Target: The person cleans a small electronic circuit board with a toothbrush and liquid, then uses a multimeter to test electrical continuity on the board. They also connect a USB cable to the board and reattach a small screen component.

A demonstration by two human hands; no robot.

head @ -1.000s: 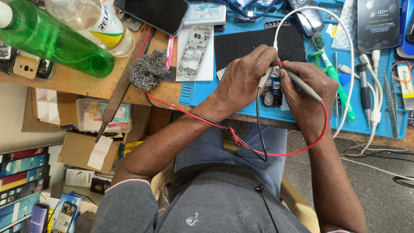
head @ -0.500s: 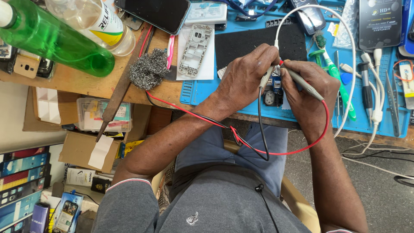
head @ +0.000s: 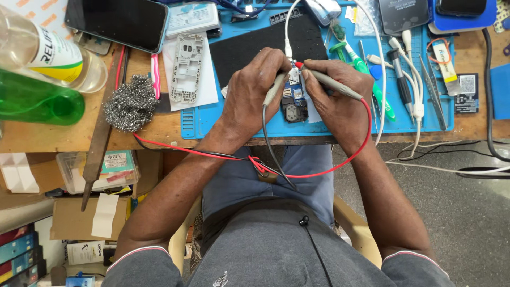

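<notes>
Our left grip (head: 255, 87) pinches a slim grey probe with a black lead (head: 275, 87); our right grip (head: 334, 98) closes round a matching grey probe tipped in red, trailing a glossy red lead (head: 332, 85). Both tips meet on the small blue phone circuit board (head: 294, 98), which lies flat on the ribbed blue rubber mat (head: 196, 119) at the near edge of the scuffed wooden worktop (head: 64, 141). A crinkly wad of steel wool (head: 130, 103) sits well left of our hands, near a translucent green plastic bottle (head: 37, 101).
</notes>
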